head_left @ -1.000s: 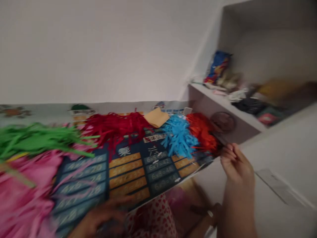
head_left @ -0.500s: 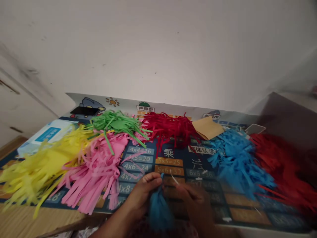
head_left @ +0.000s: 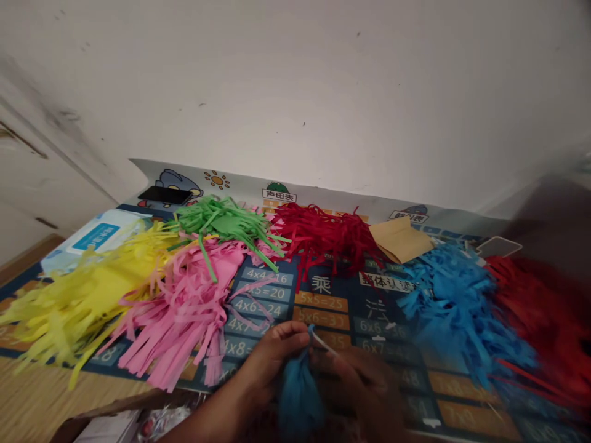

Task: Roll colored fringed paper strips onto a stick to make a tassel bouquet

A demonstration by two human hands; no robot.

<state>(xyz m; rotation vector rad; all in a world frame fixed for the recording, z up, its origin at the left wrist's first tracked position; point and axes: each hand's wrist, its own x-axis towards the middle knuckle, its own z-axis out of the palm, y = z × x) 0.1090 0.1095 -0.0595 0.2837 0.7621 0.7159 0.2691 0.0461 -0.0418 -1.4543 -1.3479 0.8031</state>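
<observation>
Your two hands work at a small blue tassel [head_left: 300, 394] over the front middle of the printed mat [head_left: 323, 311].

The mat bears, from its left end to its right, fringe piles in yellow [head_left: 99, 280], pink [head_left: 194, 295], green [head_left: 226, 221], crimson [head_left: 323, 234], blue [head_left: 455, 301] and orange-red [head_left: 547, 314], the pink one nearest your left hand [head_left: 270, 357]; an open brown box [head_left: 122, 403] sits off the mat's front edge, holding a white packet [head_left: 108, 427] and crinkled clear wrapping [head_left: 161, 424]; a wipes pack [head_left: 95, 237] lies at the mat's left end, folded tan paper [head_left: 401, 239] towards its back right, a black phone [head_left: 165, 195] at its back left; your left fingers pinch the tassel's looped top; your right hand [head_left: 364, 378], blurred, has its fingers closed on a thin white strand [head_left: 325, 346] reaching that loop.
</observation>
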